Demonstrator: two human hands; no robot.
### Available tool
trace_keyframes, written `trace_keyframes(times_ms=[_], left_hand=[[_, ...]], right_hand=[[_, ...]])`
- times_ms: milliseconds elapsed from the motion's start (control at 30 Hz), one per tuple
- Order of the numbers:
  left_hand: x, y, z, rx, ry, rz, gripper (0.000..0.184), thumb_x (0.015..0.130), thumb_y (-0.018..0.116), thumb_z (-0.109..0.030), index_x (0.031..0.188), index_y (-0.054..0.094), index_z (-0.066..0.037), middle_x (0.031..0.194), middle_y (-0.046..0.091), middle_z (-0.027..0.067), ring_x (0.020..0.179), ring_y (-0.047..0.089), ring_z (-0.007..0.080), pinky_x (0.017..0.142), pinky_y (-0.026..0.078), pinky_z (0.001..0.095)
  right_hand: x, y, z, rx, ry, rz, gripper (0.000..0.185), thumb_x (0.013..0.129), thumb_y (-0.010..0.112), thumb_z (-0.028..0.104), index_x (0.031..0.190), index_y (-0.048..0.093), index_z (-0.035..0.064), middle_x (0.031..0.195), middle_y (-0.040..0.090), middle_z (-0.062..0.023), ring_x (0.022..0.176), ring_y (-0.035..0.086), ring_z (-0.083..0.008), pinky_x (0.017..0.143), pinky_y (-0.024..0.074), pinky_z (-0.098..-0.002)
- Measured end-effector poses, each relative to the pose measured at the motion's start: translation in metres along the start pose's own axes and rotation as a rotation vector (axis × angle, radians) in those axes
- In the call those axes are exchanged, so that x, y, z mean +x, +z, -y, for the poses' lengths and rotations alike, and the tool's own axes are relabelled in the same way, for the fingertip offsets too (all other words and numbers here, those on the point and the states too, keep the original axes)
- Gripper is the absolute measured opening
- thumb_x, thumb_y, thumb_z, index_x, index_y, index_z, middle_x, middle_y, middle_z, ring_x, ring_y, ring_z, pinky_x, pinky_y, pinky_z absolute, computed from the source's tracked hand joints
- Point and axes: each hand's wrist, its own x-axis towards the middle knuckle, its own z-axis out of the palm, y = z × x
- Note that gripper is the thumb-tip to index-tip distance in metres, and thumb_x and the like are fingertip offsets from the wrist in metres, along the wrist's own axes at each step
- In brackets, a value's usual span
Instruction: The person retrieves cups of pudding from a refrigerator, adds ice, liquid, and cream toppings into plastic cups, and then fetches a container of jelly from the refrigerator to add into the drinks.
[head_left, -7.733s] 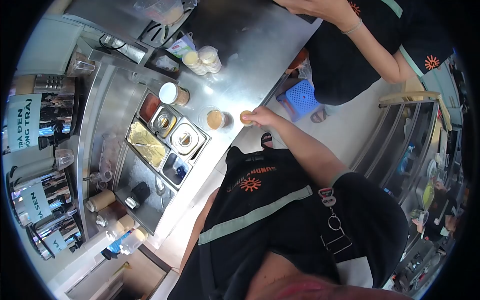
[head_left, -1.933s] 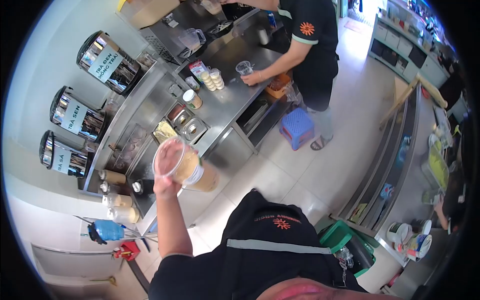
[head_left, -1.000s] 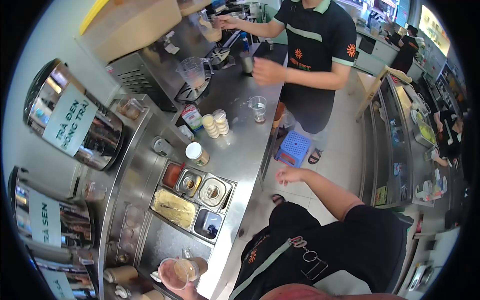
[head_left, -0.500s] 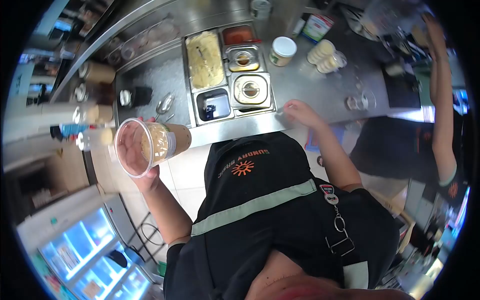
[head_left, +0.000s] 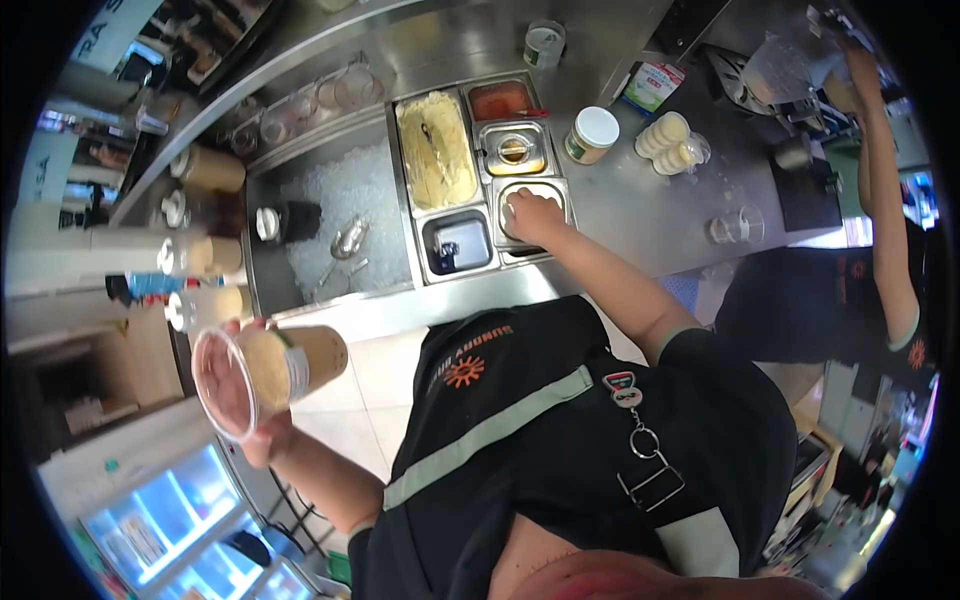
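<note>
On the left my left hand (head_left: 265,435) is wrapped round a large clear plastic cup (head_left: 270,375) of light brown drink, tilted with its rim to the left. My right hand (head_left: 535,218) is over a square steel container (head_left: 555,190) in the counter, its fingers closed on the knob of the lid, which they mostly hide. Beside it are a smaller lidded steel container (head_left: 515,150), a tray of pale yellow cream (head_left: 437,150) with a utensil in it, a red-orange tray (head_left: 503,101) and a dark bin (head_left: 457,245).
An ice well (head_left: 345,190) with a metal scoop (head_left: 350,237) lies left of the trays, bottles (head_left: 208,255) beyond it. Right are a white-lidded jar (head_left: 592,134), stacked small cups (head_left: 672,143) and a clear cup (head_left: 737,227). A co-worker's arm (head_left: 885,200) reaches towards a pitcher (head_left: 778,72).
My right hand has moved from the counter's front edge onto the steel lid and closed on its knob. My left hand has shifted left and down with the cup.
</note>
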Motion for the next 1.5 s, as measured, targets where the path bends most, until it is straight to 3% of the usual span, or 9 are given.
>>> trace_keyframes(times_ms=[200,433,567,633,733,1100,1200,1300,1500], left_hand=[[0.019,-0.086,0.002,0.134,0.013,0.069,0.112,0.068,0.074,-0.054,0.147,0.022,0.006,0.143,0.04,0.0273,0.127,0.048,0.0447,0.109,0.038,0.0563],[0.014,-0.124,-0.004,0.275,-0.062,-0.057,0.114,0.074,0.073,-0.061,0.149,0.019,0.006,0.148,0.036,0.0273,0.132,0.043,0.045,0.112,0.033,0.056],[0.001,-0.104,-0.016,0.36,-0.071,-0.24,0.11,0.075,0.075,-0.058,0.149,0.023,0.004,0.147,0.036,0.026,0.131,0.043,0.0488,0.11,0.034,0.0604],[-0.005,-0.095,-0.02,0.373,-0.072,-0.257,0.107,0.076,0.073,-0.06,0.149,0.025,0.001,0.145,0.039,0.0244,0.131,0.043,0.0493,0.108,0.034,0.0636],[-0.017,-0.09,-0.022,0.417,-0.089,-0.286,0.105,0.077,0.072,-0.06,0.149,0.025,0.001,0.146,0.038,0.0239,0.131,0.043,0.0493,0.108,0.035,0.0634],[-0.005,-0.116,0.01,0.285,-0.076,-0.19,0.108,0.076,0.071,-0.06,0.148,0.024,0.005,0.144,0.038,0.0293,0.127,0.047,0.0506,0.107,0.036,0.0647],[0.002,-0.134,0.024,0.284,-0.067,-0.166,0.111,0.074,0.071,-0.062,0.147,0.023,0.006,0.143,0.039,0.0304,0.126,0.047,0.0509,0.106,0.037,0.0645],[0.01,-0.152,0.034,0.248,-0.063,-0.133,0.11,0.073,0.072,-0.061,0.146,0.025,0.007,0.142,0.04,0.0309,0.126,0.048,0.0503,0.105,0.039,0.0633],[0.03,-0.163,0.033,0.145,-0.016,-0.056,0.109,0.071,0.074,-0.059,0.145,0.029,0.007,0.141,0.042,0.0284,0.126,0.049,0.0487,0.107,0.04,0.057]], right_hand=[[0.048,-0.08,-0.038,0.125,-0.075,0.11,0.035,0.083,0.067,0.031,0.108,0.067,0.0056,0.096,0.07,-0.0167,0.092,0.067,-0.033,0.081,0.0524,-0.0429],[0.237,-0.171,-0.094,-0.003,0.421,-0.343,0.047,0.09,0.052,0.032,0.127,0.06,0.0031,0.132,0.059,-0.0202,0.123,0.057,-0.0345,0.102,0.0462,-0.047],[0.336,-0.17,-0.171,-0.125,0.06,-0.557,0.062,0.083,0.071,0.037,0.134,0.053,0.0062,0.127,0.062,-0.021,0.128,0.053,-0.0326,0.106,0.0416,-0.0441],[0.382,-0.164,-0.222,-0.219,-0.005,-0.257,0.057,0.082,0.071,0.037,0.128,0.058,0.0055,0.123,0.064,-0.02,0.123,0.057,-0.033,0.103,0.0443,-0.0437],[0.356,-0.202,-0.184,-0.628,-0.088,-0.245,0.046,0.087,0.063,0.038,0.117,0.063,0.0041,0.113,0.067,-0.0213,0.106,0.063,-0.0383,0.094,0.0498,-0.0447],[0.184,-0.235,-0.084,-0.445,-0.043,-0.624,0.04,0.09,0.059,0.036,0.114,0.065,0.0052,0.106,0.067,-0.0211,0.102,0.064,-0.039,0.091,0.0499,-0.0473],[0.07,-0.201,-0.028,-0.063,-0.023,-0.416,0.03,0.091,0.06,0.021,0.117,0.061,0.0076,0.091,0.069,-0.0213,0.087,0.066,-0.043,0.079,0.0533,-0.0477],[-0.005,-0.128,0.003,0.16,-0.227,-0.285,0.048,0.093,0.053,0.012,0.141,0.049,0.0159,0.117,0.064,-0.0204,0.105,0.062,-0.0396,0.092,0.0496,-0.0444],[-0.015,0.023,0.043,-0.044,-0.224,0.112,0.038,0.084,0.053,0.001,0.122,0.058,0.002,0.115,0.065,-0.0199,0.104,0.064,-0.0374,0.089,0.052,-0.0465]])
